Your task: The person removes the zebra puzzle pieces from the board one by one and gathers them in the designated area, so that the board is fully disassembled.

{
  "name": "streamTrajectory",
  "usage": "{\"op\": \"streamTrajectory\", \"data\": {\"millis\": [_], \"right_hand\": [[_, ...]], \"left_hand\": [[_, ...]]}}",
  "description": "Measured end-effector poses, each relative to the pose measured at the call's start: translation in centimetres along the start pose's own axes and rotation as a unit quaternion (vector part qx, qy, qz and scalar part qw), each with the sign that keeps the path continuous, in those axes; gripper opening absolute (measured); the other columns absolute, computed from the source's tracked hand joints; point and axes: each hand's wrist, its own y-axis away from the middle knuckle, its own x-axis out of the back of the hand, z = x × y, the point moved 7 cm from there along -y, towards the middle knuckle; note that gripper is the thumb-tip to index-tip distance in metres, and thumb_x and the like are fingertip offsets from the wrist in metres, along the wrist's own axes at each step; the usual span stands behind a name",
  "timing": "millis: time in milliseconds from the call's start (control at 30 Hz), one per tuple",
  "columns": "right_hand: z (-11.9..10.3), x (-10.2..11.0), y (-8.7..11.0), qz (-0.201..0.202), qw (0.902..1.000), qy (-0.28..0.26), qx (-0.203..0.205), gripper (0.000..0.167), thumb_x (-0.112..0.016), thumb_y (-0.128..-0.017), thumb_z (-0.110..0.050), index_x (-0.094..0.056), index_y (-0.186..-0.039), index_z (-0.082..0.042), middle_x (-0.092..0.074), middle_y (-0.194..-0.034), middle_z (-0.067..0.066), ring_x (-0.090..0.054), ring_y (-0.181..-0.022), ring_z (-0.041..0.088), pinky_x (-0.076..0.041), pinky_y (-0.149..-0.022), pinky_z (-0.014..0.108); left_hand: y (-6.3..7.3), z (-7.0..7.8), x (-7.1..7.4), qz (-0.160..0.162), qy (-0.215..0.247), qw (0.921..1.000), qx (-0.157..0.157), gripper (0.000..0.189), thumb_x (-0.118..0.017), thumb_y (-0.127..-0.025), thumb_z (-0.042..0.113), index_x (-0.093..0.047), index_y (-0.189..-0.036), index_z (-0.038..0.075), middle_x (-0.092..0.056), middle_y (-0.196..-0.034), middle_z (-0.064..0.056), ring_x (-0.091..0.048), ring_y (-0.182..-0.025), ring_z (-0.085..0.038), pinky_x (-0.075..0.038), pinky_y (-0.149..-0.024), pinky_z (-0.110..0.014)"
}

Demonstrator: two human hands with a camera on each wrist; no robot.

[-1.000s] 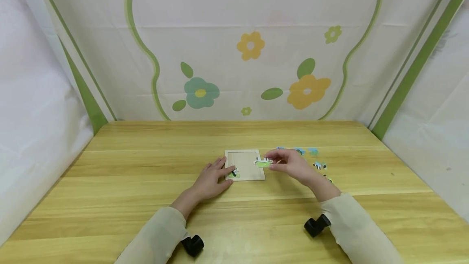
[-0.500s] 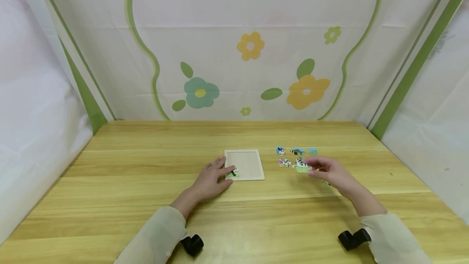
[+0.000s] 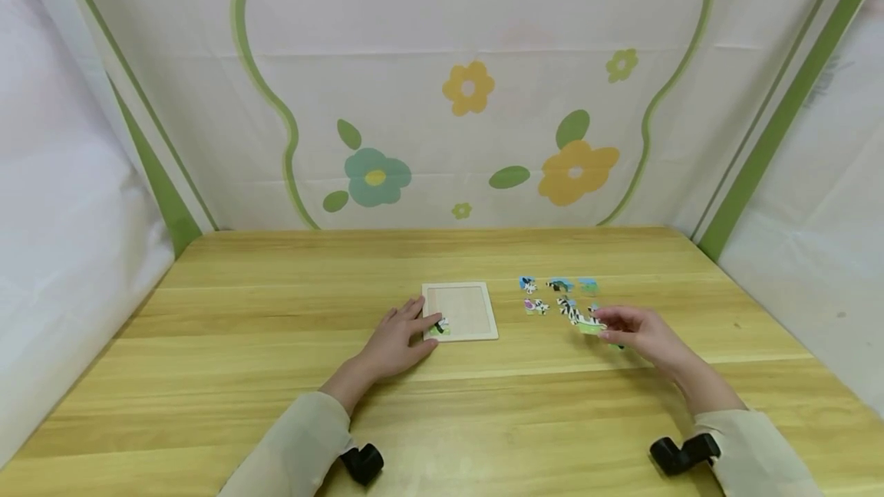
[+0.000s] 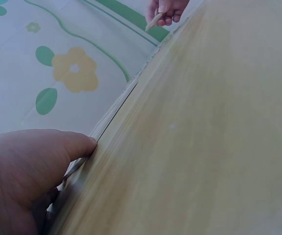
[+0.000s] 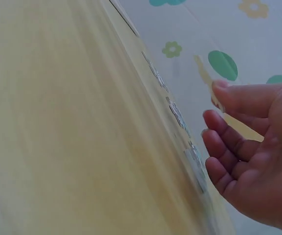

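Note:
My right hand [image 3: 642, 336] pinches a green-and-white jigsaw piece [image 3: 588, 326] between thumb and fingertips, above the table at the right. The right wrist view shows this jigsaw piece [image 5: 205, 78] edge-on, lifted over the tabletop. At the centre lies a square wooden puzzle tray [image 3: 493, 313]. My left hand [image 3: 394, 342] rests on the tray's left edge, fingers fairly straight. Its index fingertip touches a black, white and green jigsaw piece [image 3: 442, 326] in the tray's near left corner. In the left wrist view the left thumb [image 4: 77, 146] presses at the tray's edge.
Several loose jigsaw pieces [image 3: 536, 306] lie in rough rows right of the tray, some partly hidden by the right hand. The wooden table [image 3: 276, 274] meets a white floral cloth [image 3: 428, 113] at the back. Black cameras [image 3: 364, 464] hang at both wrists.
My right hand has moved from over the tray to the right, carrying the green-and-white jigsaw piece back above the loose pieces. The left hand stays in place.

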Motion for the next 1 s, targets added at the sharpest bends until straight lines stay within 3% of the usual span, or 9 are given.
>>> {"op": "streamTrajectory", "data": {"millis": [400, 1000], "right_hand": [[2.0, -0.3, -0.2, 0.019, 0.9976, 0.066, -0.013, 0.032, -0.065, -0.076, -0.012, -0.059, -0.105, 0.002, -0.056, -0.094, 0.012, -0.050, -0.077, 0.014, -0.043, -0.064, 0.024], [2.2, -1.0, -0.5, 0.021, 0.9947, 0.100, -0.012, 0.029, -0.066, -0.075, -0.012, -0.062, -0.102, -0.003, -0.052, -0.084, 0.007, -0.045, -0.071, 0.018, -0.040, -0.059, 0.027]], "left_hand": [[0.0, 0.0, 0.0, 0.001, 0.006, 1.0000, 0.003, 0.042, -0.053, -0.085, 0.028, -0.048, -0.125, 0.015, -0.024, -0.137, -0.018, -0.016, -0.126, -0.028, -0.011, -0.099, -0.046], [0.0, 0.0, 0.0, 0.002, 0.001, 1.0000, 0.005, 0.042, -0.053, -0.085, 0.028, -0.048, -0.125, 0.014, -0.024, -0.137, -0.018, -0.016, -0.126, -0.029, -0.011, -0.099, -0.047]]}}
